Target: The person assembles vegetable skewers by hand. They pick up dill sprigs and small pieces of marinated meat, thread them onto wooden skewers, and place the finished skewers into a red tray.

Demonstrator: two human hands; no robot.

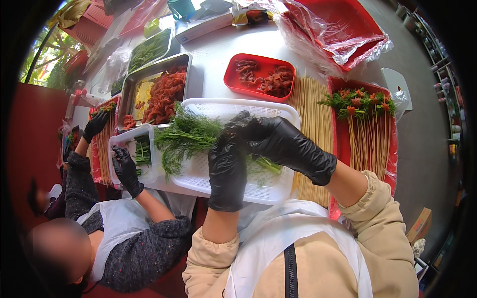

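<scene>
My left hand (228,167) and my right hand (290,147), both in black gloves, meet fingertip to fingertip above a white perforated plastic basket (238,105). Their fingers are curled together, and what is between them is hidden. Feathery green dill (190,132) lies in the basket, its fronds spilling over the left side. Pale green stems (269,164) show beneath my right hand. Just right of the basket, a thick row of bare bamboo skewers (313,111) lies side by side. Behind the basket stands a red plastic tub (229,83) with strips of dark red meat (275,80).
Skewers topped with dill and meat (367,108) fill a red tray (393,149) at right. To the left are a metal pan (188,61) of red meat (166,95) and a white tray (111,160) of cut greens. A co-worker's gloved hands (126,167) work there. A plastic-lined red crate (346,22) stands behind.
</scene>
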